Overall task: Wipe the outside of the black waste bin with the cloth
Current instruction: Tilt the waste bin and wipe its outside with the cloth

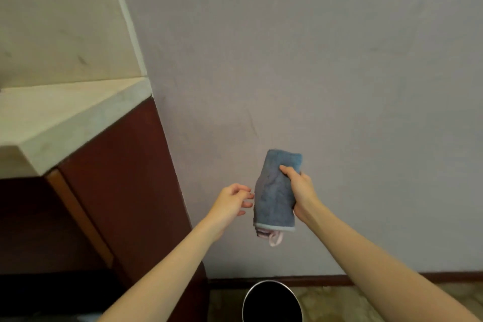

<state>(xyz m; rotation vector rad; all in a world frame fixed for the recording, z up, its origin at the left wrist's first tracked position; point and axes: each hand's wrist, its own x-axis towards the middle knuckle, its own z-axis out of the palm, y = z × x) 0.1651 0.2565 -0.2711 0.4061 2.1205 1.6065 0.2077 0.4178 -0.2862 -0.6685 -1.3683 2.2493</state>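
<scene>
At the bottom edge of the view, on the patterned floor against the wall, stands the black waste bin (272, 302), only its pale rim and dark interior showing; its outer side cannot be seen. Higher up and well clear of it, the right hand (300, 189) is wrapped around a folded blue cloth (275, 192), held upright with a pale loop dangling below. Just beside the cloth, the left hand (231, 201) hovers with fingers loosely spread, holding nothing. Wiping looks not yet begun: cloth and bin are apart, so the whole outside seems left. Beyond, a marble-topped counter (65, 117) meets the wall.
</scene>
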